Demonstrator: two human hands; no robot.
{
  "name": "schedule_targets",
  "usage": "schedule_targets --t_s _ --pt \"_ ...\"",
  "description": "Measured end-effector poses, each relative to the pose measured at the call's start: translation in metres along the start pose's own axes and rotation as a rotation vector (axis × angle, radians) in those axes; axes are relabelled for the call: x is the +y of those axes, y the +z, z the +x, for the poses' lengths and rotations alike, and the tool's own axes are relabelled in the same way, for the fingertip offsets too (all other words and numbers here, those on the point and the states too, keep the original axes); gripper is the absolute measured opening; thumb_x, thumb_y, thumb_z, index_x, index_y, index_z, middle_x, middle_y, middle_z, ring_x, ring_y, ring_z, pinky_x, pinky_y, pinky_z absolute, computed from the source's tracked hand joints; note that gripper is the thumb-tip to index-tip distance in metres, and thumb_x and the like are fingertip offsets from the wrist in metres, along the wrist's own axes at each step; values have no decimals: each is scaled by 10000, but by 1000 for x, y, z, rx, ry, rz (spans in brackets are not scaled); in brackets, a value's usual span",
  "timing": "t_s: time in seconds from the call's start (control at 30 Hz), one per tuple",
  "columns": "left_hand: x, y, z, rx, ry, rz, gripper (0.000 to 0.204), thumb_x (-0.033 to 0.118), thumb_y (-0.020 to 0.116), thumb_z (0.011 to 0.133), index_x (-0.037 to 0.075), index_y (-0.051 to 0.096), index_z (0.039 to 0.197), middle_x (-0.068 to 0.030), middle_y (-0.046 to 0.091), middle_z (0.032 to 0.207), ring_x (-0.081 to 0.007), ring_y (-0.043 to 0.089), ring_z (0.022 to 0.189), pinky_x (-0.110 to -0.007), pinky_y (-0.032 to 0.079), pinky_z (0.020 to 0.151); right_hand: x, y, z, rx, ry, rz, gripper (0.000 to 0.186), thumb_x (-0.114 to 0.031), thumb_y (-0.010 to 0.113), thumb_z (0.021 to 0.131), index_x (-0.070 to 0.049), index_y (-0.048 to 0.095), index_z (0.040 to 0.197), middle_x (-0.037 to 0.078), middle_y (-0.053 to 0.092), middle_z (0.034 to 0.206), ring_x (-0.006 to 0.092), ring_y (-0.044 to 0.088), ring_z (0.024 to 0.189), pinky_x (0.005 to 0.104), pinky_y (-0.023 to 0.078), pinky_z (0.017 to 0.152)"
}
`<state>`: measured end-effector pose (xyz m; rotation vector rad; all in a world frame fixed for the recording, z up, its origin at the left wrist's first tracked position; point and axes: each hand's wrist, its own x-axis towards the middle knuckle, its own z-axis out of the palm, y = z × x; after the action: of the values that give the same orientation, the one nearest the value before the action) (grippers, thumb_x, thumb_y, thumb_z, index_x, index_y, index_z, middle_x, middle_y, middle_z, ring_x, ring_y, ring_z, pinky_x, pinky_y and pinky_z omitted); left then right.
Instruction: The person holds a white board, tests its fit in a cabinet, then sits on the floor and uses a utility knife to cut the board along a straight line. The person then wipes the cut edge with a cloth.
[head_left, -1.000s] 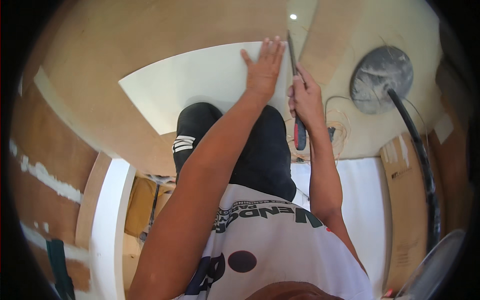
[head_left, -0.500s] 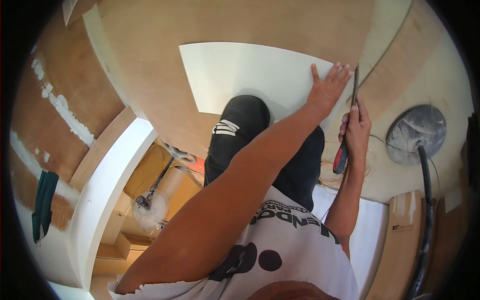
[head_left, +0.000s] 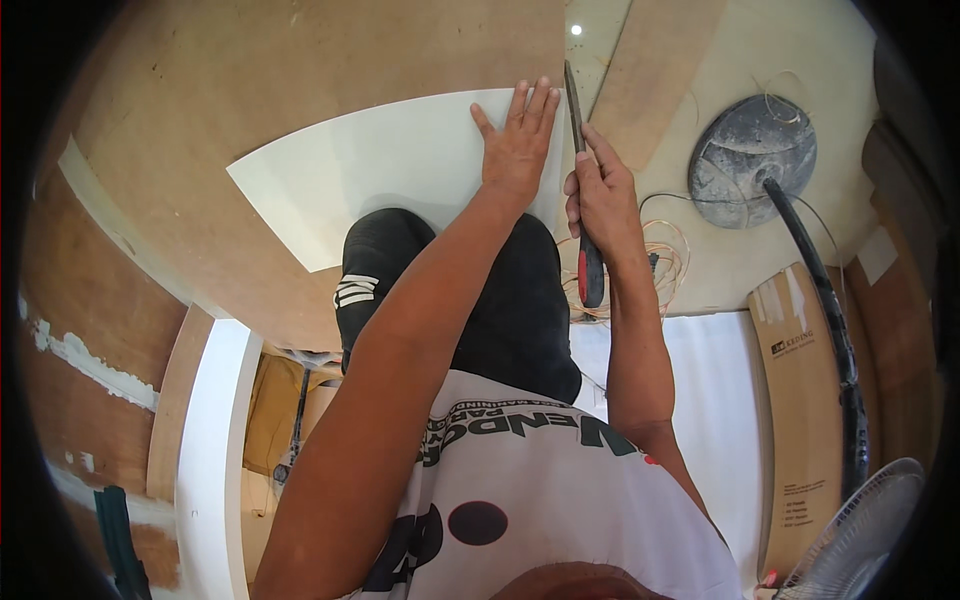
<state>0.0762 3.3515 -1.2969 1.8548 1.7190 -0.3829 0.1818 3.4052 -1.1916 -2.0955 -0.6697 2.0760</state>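
A white panel [head_left: 390, 140] with one curved edge lies on a brown plywood board [head_left: 300, 60], partly under my knees. My left hand [head_left: 515, 165] rests flat on the panel near its right end, fingers spread. In my right hand [head_left: 608, 205] is a file [head_left: 574, 105] with a long dark blade and a red-and-black handle. The fingers wrap round where blade and handle meet. Its blade runs along the panel's right edge, tip pointing away from me; whether it touches the edge I cannot tell.
Right of my hands stands a dusty round base [head_left: 745, 170] with a black pole [head_left: 825, 300]. Coiled wire [head_left: 665, 260] lies beside my right forearm. A cardboard box [head_left: 795, 400] and a fan [head_left: 860, 535] are at the lower right. A wooden strip [head_left: 650, 80] lies beyond the file.
The view has swung, so the scene sits further left. My right hand and the file have slid forward along the panel's edge. My left hand stays pressed on the panel.
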Motion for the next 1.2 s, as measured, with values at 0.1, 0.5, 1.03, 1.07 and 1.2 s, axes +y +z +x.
schedule_targets --t_s 0.1,0.5,1.03,1.07,1.2 --pt "-1 2 -1 54 1 -69 808 70 584 843 136 185 1543 -29 135 1612 -260 131 1487 -765 229 1025 1 0 -1 6 9 -18 466 -163 449 1003 -23 390 1444 40 517 662 106 469 404 270 373 353" --pt "-1 4 0 43 -15 -86 825 44 600 830 149 191 1540 -11 117 1615 -248 144 1480 -766 238 1024 6 -7 13 116 -59 40 428 -170 524 975 51 472 1337 27 521 638 100 480 420 267 375 364" --pt "-2 15 -4 116 -17 -100 791 12 557 832 136 213 1533 -15 112 1615 -235 135 1481 -797 218 1001 149 46 -96 203 52 266 206 -171 506 996 9 516 1096 39 505 657 103 477 429 257 444 393" --pt "0 15 -3 115 -17 -66 787 19 558 834 138 216 1532 -12 113 1615 -230 134 1482 -800 214 1001 157 56 -95 249 -5 198 208 -167 499 998 8 509 1110 40 506 664 101 478 434 258 445 394" --pt "0 23 0 175 -32 -164 732 64 552 860 146 247 1520 2 125 1613 -219 128 1485 -791 179 1029 179 79 -89 297 -240 23 224 -152 486 997 15 492 1145 37 503 659 94 480 447 257 437 394"
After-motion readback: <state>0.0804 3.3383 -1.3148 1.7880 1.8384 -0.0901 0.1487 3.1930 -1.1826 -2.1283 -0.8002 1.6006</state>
